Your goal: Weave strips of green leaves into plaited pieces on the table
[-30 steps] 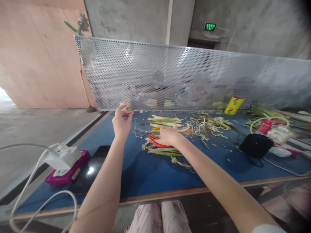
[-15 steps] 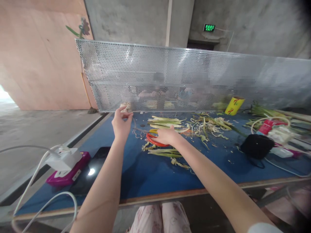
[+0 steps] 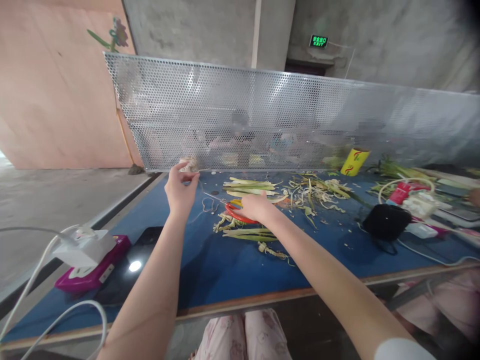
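My left hand (image 3: 181,189) is raised over the far left part of the blue table, thumb and fingertips pinched on a thin pale string (image 3: 205,170). Behind those fingers sits a whitish bundle (image 3: 190,163), partly hidden. My right hand (image 3: 256,207) grips scissors (image 3: 234,212) with red and yellow handles, blades pointing left toward the string. A thin loop of string lies on the table near the blade tips. Pale green stalks (image 3: 249,186) lie in a row beyond my right hand, and more stalks (image 3: 247,233) lie on its near side.
Scattered peelings (image 3: 318,194) and a yellow cylinder (image 3: 354,162) are at the back right. A black object (image 3: 387,221) and cables lie right. A purple power strip (image 3: 93,267) and a dark glossy panel (image 3: 131,265) are left. A perforated metal screen (image 3: 210,115) borders the far edge.
The whole view has shifted slightly left. Both hands keep their holds, and the scissors' handles look a little closer together.
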A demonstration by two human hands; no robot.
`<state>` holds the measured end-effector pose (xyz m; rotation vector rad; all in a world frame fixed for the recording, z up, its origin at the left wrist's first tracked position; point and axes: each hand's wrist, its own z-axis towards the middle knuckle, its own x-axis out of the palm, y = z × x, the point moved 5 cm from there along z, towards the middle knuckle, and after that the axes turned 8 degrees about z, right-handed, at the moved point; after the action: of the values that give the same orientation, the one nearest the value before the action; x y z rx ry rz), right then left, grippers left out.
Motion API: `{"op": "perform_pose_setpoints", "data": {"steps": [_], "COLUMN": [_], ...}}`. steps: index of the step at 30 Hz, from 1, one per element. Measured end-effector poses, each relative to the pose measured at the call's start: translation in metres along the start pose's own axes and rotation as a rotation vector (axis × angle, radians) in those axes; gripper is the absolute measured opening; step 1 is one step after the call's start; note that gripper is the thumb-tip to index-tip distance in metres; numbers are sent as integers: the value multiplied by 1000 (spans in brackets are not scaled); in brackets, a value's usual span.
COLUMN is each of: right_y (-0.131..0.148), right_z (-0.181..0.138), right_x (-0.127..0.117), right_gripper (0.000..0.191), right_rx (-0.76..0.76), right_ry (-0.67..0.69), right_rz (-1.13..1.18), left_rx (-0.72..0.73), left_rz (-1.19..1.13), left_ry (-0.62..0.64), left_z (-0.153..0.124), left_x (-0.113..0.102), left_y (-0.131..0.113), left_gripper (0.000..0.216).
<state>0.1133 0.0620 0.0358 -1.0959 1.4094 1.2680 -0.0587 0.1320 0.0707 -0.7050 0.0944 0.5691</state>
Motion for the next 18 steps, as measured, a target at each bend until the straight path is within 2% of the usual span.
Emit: {"op": "perform_pose_setpoints", "data": {"steps": [6, 10, 14, 18], "right_y": [-16, -25, -22, -12], "right_z": [-6, -13, -17, -19], "right_x": [-1, -13, -23, -29], "right_gripper": [60, 62, 61, 60], "right_rx": [47, 77, 71, 50], "right_ry": [11, -25, -57, -132], "right_rz": [-17, -8, 1, -16], "left_rx": [24, -17, -49, -84], "left_rz": [64, 103, 76, 43], "left_ry": [27, 144, 243, 269], "left_z": [0, 0, 0, 0], "left_x": [-2, 5, 12, 13], "left_y": [-5, -3, 0, 2], "left_gripper": [33, 36, 40, 41]}}
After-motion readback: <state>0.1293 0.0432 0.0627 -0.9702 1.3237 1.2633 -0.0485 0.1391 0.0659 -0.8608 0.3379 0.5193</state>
